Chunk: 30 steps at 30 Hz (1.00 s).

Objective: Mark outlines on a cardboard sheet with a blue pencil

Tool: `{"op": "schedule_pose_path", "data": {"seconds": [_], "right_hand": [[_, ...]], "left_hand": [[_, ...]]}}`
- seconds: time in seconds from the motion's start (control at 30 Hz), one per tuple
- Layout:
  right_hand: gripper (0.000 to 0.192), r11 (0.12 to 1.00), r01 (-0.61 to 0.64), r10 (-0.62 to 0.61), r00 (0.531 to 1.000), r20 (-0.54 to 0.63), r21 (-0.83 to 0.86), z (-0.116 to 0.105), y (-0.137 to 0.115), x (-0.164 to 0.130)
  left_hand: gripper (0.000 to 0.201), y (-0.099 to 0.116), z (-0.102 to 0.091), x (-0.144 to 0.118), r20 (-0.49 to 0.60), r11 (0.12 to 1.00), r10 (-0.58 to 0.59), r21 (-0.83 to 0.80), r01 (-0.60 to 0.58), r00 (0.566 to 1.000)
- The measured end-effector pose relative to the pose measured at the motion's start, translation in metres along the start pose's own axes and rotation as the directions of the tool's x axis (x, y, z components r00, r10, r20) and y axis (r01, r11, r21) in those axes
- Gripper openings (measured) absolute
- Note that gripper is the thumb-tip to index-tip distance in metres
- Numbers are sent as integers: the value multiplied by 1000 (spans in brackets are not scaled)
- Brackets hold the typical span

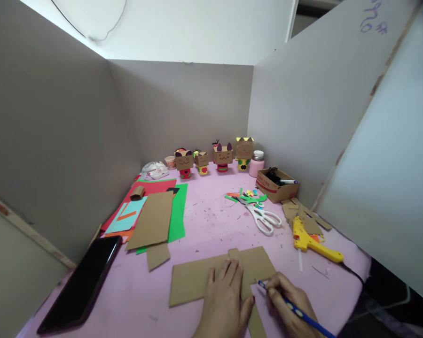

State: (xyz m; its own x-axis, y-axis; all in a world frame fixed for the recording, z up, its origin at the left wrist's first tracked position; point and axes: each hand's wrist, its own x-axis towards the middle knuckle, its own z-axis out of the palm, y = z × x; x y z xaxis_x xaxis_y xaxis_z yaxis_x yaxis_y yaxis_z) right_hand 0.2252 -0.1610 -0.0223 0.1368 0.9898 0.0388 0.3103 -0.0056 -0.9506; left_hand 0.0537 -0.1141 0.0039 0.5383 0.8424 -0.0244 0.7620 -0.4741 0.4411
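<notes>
A wide piece of brown cardboard [186, 284] lies flat near the table's front edge. Across it runs a narrower cardboard strip [256, 323], which extends below its lower edge. My left hand [223, 298] rests on both, fingers stretched out flat and the thumb lying over the strip. Pinched in my right hand [292, 300] is a blue pencil [296, 311] with pale dots along its barrel. Its tip is close to the wide cardboard's lower edge, just right of the strip; whether it touches I cannot tell.
White-handled scissors [264, 219] lie beyond my hands, beside paper scraps. On the right are a yellow glue gun [312, 241] and a small box [278, 185]. A tablet [82, 281], stacked cardboard [153, 218] and coloured paper [178, 216] occupy the left. Cardboard figures [223, 155] stand at the back.
</notes>
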Motion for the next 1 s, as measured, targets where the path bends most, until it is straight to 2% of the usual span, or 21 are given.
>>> {"op": "schedule_pose_path", "data": {"seconds": [0.2,0.37,0.5,0.63,0.83,0.9,1.0], "right_hand": [[30,981,-84,100,992,-82,174,1,8,4],[31,971,-111,138,984,-117,211,2,7,6],[31,973,-104,131,984,-121,206,1,13,7],[31,973,-114,138,984,-109,202,1,17,7],[25,978,-119,137,986,-99,168,1,18,2],[25,983,-119,134,986,-103,140,1,19,2],[26,990,-113,122,987,-107,81,1,19,1]], "left_hand": [[87,-1,3,-2,21,1000,3,-25,-3,1000],[49,-8,11,-11,-56,996,-12,92,17,998],[40,-29,13,-26,-112,981,69,190,-46,991],[49,-49,3,-44,-90,967,30,255,-6,996],[63,-66,-30,-62,-45,946,-139,291,146,989],[67,-69,-35,-64,-22,950,-146,276,147,989],[67,-72,-31,-64,-8,965,-110,240,109,994]]}}
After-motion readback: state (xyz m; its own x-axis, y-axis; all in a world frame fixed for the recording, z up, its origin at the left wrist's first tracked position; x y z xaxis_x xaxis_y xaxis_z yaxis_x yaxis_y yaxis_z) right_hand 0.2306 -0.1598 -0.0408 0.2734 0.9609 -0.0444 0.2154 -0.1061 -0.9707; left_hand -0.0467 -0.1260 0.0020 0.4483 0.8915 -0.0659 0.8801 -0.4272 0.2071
